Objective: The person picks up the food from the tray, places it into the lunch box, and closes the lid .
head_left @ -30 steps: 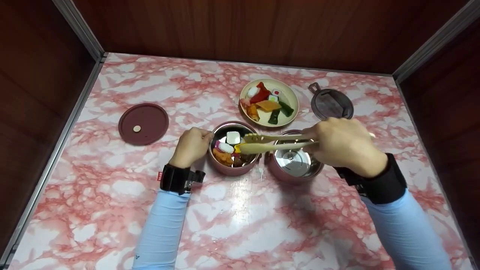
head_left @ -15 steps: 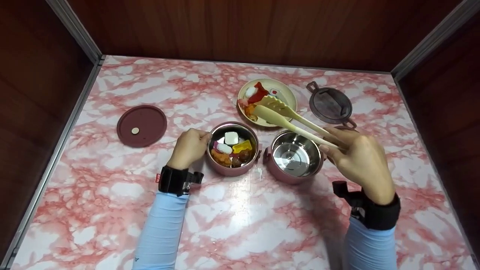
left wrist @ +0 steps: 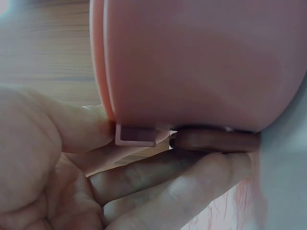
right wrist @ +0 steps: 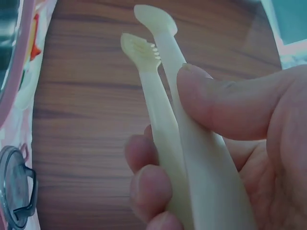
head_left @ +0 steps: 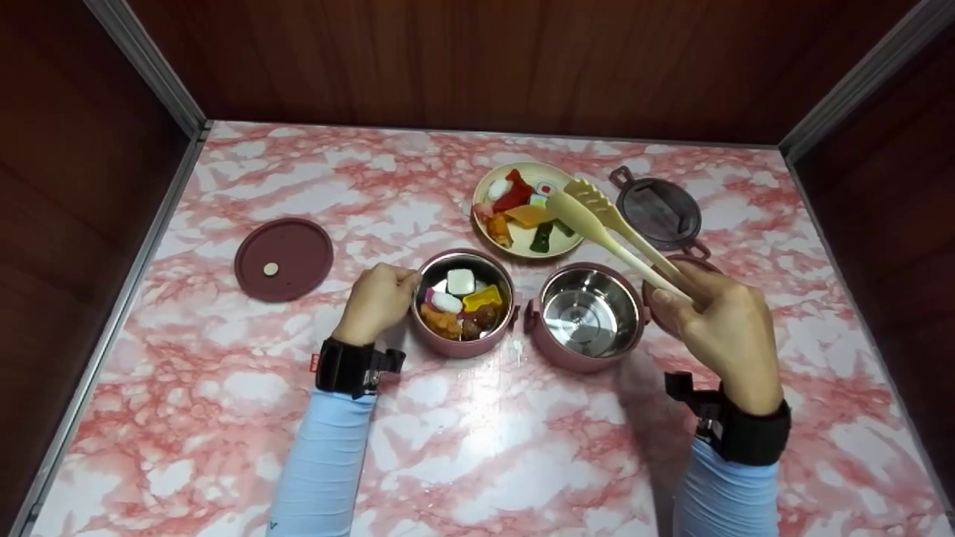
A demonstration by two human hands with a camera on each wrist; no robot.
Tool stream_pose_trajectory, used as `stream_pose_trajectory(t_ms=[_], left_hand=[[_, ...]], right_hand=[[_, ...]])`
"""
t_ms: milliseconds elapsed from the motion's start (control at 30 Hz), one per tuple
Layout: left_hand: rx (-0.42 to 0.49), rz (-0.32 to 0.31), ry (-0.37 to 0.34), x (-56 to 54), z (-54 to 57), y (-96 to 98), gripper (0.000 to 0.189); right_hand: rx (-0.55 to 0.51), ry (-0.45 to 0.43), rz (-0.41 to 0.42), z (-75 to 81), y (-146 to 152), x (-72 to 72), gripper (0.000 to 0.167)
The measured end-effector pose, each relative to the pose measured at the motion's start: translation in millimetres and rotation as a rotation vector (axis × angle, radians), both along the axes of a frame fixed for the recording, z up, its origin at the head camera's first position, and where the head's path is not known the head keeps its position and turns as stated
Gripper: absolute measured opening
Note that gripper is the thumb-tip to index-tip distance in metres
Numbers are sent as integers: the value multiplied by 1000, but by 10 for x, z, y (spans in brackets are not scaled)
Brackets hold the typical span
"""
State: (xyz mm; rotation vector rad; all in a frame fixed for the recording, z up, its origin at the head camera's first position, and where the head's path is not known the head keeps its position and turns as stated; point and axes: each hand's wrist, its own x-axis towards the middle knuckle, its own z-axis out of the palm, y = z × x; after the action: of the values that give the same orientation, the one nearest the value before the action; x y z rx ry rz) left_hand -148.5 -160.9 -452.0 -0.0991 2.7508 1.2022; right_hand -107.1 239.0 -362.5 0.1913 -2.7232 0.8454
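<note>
My left hand (head_left: 377, 302) grips the left edge of a pink steel-lined lunch container (head_left: 456, 348). In the left wrist view, the thumb lies at the container's rim and the fingers reach along a brown clip (left wrist: 216, 140) on its side. Inside are toy foods: a white block (head_left: 461, 282), a yellow piece (head_left: 483, 300), a white oval piece (head_left: 447, 302) and brown fried-looking pieces (head_left: 442, 322). My right hand (head_left: 735, 335) holds cream tongs (head_left: 619, 242), tips slightly apart with nothing between them. Beneath the tongs' right side stands a second pink container (head_left: 582, 364), its steel bottom showing.
Behind the containers is a cream plate (head_left: 524, 243) of toy foods, including a red piece (head_left: 515, 192) and green pieces (head_left: 542, 237). A dark handled lid (head_left: 656, 212) lies right of it. One maroon lid (head_left: 298, 257) lies left; another maroon disc (head_left: 660, 313) is partly behind my right hand.
My right hand has drawn the tongs from over the left container, past the plate, to the right. The yellow piece by their tips earlier lies in the container. My left hand keeps its grip.
</note>
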Motion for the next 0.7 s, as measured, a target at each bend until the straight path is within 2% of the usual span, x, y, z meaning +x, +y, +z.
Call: stream_pose_trajectory(t_ms=[267,433,700], left_hand=[[-6,-5,-2,-2,-32,9,27],[4,-9,-4,-5,-27,8,27],[-23,-11,57,6,-20,3,29]], right_hand=[[47,-59,-40,-138,71,-66,34],[64,-70,-63,-170,123,-92,34],[106,-135,-100,-183,209,-152,40]])
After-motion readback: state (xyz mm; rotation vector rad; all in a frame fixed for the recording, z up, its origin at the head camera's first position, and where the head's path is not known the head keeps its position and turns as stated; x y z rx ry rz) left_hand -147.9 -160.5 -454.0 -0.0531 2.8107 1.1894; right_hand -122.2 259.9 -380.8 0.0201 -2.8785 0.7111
